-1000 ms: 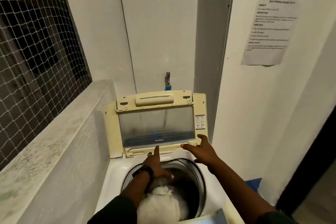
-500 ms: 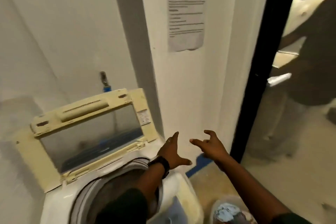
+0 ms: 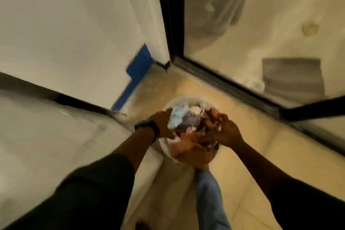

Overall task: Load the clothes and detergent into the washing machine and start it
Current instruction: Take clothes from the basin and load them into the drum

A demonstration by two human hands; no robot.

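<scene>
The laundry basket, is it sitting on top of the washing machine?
No, the basket stands on the tiled floor, with the left hand and right hand down in its clothes.

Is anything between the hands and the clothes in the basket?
Nothing visible does. The left hand and right hand are both at the clothes heaped in the open basket on the floor; blur hides any grip.
</scene>
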